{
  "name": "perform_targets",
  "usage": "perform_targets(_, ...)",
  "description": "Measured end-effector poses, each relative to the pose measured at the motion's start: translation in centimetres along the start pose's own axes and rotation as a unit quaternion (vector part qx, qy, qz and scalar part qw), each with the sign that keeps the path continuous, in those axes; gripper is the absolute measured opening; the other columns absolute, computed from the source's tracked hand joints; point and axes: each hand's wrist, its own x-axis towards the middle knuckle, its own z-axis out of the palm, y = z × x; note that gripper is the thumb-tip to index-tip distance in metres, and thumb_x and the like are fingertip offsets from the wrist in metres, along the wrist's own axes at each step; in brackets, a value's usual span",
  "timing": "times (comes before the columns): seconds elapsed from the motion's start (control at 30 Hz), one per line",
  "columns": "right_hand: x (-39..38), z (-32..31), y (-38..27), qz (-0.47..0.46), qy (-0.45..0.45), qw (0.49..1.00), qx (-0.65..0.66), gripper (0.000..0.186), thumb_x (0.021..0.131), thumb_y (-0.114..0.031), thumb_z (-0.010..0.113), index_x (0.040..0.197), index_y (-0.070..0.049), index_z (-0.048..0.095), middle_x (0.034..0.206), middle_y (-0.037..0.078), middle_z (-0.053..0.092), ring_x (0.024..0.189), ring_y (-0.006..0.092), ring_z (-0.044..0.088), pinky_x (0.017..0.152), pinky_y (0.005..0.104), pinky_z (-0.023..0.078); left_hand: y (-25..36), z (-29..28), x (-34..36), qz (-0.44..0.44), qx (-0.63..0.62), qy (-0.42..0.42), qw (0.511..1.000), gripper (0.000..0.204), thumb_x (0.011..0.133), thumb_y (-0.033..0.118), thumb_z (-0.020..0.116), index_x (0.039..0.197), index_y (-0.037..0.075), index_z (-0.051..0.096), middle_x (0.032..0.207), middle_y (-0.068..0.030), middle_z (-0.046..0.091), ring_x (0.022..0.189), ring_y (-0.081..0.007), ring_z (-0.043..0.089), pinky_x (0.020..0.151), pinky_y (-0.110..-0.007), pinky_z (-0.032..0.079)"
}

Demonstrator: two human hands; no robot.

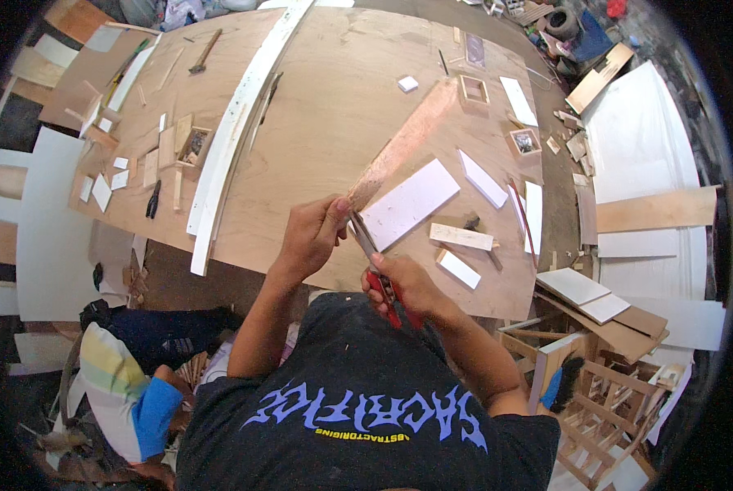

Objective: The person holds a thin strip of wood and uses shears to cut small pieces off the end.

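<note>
My left hand [313, 233] pinches the near end of a long, thin, copper-coloured strip [407, 137] that stretches away to the right over the plywood table [326, 98]. My right hand [399, 286] is wrapped round red-handled snips [366, 237], whose metal blades reach up to the strip's end beside my left fingertips. Whether the blades are closed on the strip is too small to tell. A white rectangular board [411, 203] lies just right of the strip. Beyond the strip's far end sits a small open wooden box [474, 90].
A long white board [248, 123] crosses the table on the left, near pliers [153, 199] and a hammer [205, 53]. A box of small metal pieces [525, 141] stands at the right. Another person [125, 393] is low at the left; a wooden frame [612, 409] stands at lower right.
</note>
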Motion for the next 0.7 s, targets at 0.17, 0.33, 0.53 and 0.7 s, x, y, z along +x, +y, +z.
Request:
perform_targets(0.17, 1.2, 2.1, -1.2, -0.034, -0.006, 0.996, -0.085, 0.054, 0.103, -0.05, 0.048, 0.094, 0.0, 0.067, 0.072, 0.005, 0.065, 0.062, 0.0177, 0.063, 0.057, 0.0326, 0.051, 0.7, -3.6, 0.9, -0.073, -0.162, 0.041, 0.983, 0.053, 0.108, 0.041, 0.042, 0.098, -0.002, 0.071, 0.07, -0.0047, 0.062, 0.06, -0.0121, 0.057, 0.054, -0.028, 0.048)
perform_targets(0.33, 2.4, 3.3, -4.9, -0.079, -0.029, 0.996, 0.002, 0.057, 0.102, -0.049, 0.048, 0.106, 0.004, 0.069, 0.083, 0.011, 0.071, 0.076, 0.0209, 0.069, 0.073, 0.0336, 0.056, 0.7, -7.0, 0.7, -0.096, -0.225, -0.015, 0.97, 0.055, 0.108, 0.041, 0.041, 0.097, -0.004, 0.071, 0.077, -0.007, 0.064, 0.064, -0.0123, 0.058, 0.056, -0.027, 0.047)
perform_targets(0.53, 3.8, 4.9, -8.2, -0.015, -0.07, 0.997, -0.027, 0.058, 0.103, -0.048, 0.047, 0.107, 0.006, 0.068, 0.087, 0.014, 0.073, 0.079, 0.023, 0.072, 0.073, 0.0346, 0.057, -1.1, -9.8, 1.3, -0.061, -0.188, -0.052, 0.979, 0.056, 0.107, 0.044, 0.043, 0.096, -0.003, 0.072, 0.069, -0.0047, 0.061, 0.063, -0.0116, 0.058, 0.055, -0.027, 0.046)
perform_targets(0.7, 5.5, 6.8, -9.2, 0.026, -0.039, 0.998, -0.043, 0.059, 0.104, -0.047, 0.045, 0.104, 0.007, 0.068, 0.082, 0.014, 0.071, 0.071, 0.0212, 0.07, 0.068, 0.0323, 0.057, -2.0, -11.9, 2.0, -0.03, -0.139, -0.061, 0.988, 0.053, 0.107, 0.042, 0.046, 0.094, -0.002, 0.071, 0.065, -0.0027, 0.058, 0.061, -0.0105, 0.056, 0.054, -0.027, 0.046)
